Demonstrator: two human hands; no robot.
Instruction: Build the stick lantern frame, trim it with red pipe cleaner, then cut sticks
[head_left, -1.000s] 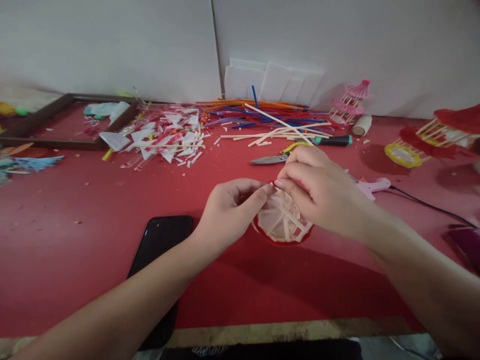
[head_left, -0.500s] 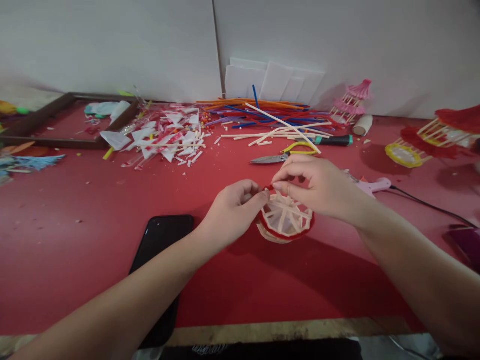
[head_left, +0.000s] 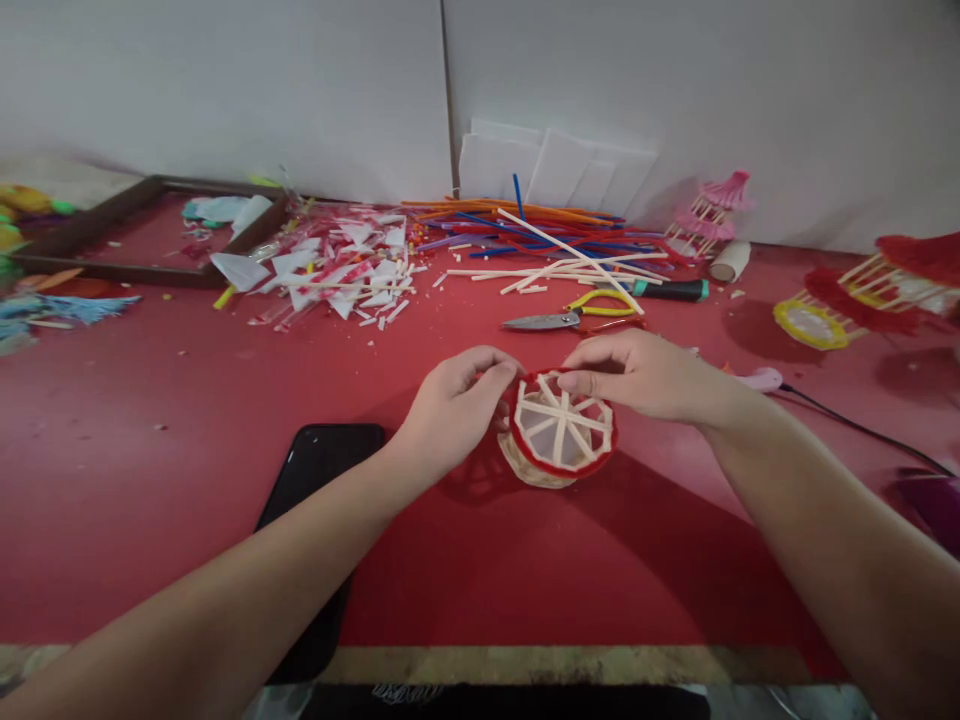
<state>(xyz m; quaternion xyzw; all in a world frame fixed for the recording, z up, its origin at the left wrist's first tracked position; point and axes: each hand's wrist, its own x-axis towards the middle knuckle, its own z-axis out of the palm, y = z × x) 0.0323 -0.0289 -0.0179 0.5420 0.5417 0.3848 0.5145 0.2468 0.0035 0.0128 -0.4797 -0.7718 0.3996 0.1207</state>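
In the head view, a small spoked stick drum (head_left: 561,414) edged with red chenille trim (head_left: 551,468) sits between the person's hands, over the middle of the red surface (head_left: 465,590); whether its base touches down cannot be told. Its spoked round face points up and tips toward the wearer, and its short axis leans from the base at lower left to that face at upper right. The left hand (head_left: 461,405) pinches the rim at its far left edge; the right hand (head_left: 637,380) grips the far right edge between thumb and fingers. Beyond lie yellow-handled scissors (head_left: 544,322); a black smartphone (head_left: 330,450) lies left of the drum, its long axis running away from the wearer, partly under the left forearm.
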